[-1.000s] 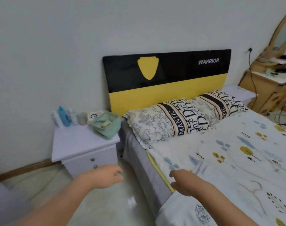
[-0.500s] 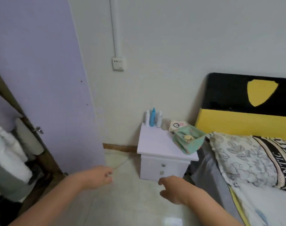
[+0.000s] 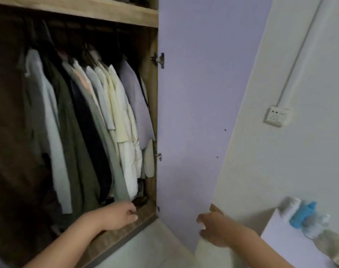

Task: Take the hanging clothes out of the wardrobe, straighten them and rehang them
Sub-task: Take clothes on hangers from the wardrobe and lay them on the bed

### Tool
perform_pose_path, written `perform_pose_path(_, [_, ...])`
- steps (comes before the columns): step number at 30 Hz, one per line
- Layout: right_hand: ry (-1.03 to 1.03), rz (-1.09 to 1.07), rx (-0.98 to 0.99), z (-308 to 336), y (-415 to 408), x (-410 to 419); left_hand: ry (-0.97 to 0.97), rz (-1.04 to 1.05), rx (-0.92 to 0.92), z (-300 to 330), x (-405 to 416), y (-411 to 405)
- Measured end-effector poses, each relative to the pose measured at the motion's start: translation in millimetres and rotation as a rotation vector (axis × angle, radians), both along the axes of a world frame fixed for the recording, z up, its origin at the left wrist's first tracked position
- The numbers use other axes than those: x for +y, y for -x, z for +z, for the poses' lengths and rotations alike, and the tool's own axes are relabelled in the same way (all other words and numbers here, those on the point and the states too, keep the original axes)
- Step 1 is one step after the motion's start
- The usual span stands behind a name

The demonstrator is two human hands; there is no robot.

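Both hands, left hand [image 3: 119, 214] and right hand [image 3: 216, 229], hang loosely curled and empty below the hanging clothes [image 3: 99, 122] in the open wardrobe [image 3: 106, 13].

the wardrobe [image 3: 152, 113] had a wood-grain brown frame, and its open door [image 3: 193, 93] was plain lilac. the hanging clothes [image 3: 99, 122] ran from pale grey through olive green and navy to cream, white and lavender. the wall [image 3: 300, 151] was off-white, the socket [image 3: 276, 116] white, one bottle [image 3: 303, 214] bright blue.
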State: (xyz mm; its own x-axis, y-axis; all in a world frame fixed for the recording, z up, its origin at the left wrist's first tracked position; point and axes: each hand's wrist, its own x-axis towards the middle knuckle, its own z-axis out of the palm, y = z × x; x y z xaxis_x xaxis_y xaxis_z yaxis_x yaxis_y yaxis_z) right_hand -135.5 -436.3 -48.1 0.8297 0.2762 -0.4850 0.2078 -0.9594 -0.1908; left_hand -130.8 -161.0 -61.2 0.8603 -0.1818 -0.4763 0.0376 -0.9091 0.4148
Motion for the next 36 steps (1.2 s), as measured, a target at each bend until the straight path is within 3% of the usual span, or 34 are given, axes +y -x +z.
perform_pose_path(7, [-0.097,0.185,0.015,20.3,-56.8,86.0,0.051,0.284,-0.041,9.8,68.9,1.0])
perform_pose_path(12, [-0.135,0.324,-0.047,24.9,-98.2,155.7,0.023,0.415,-0.165,20.7,127.8,-20.7])
perform_pose_path(17, [-0.219,0.366,-0.202,44.3,-141.1,244.3,0.117,0.538,-0.342,43.2,200.0,-61.3])
perform_pose_path(21, [-0.461,0.428,-0.262,69.1,-165.7,317.3,0.118,0.627,-0.547,65.1,248.5,-103.1])
perform_pose_path(25, [-0.827,0.332,-0.325,106.0,-185.9,380.8,0.104,0.719,-0.79,88.0,273.5,-144.9])
perform_pose_path(29, [-1.165,0.208,-0.341,147.1,-207.6,428.5,0.146,0.764,-0.836,99.6,286.7,-184.8])
perform_pose_path(33, [-1.277,0.135,-0.379,174.9,-234.5,457.6,0.252,0.76,-0.871,100.4,299.4,-197.7])
perform_pose_path(36, [-1.284,0.075,-0.241,183.8,-252.4,477.6,0.32,0.754,-0.907,96.4,310.2,-187.7])
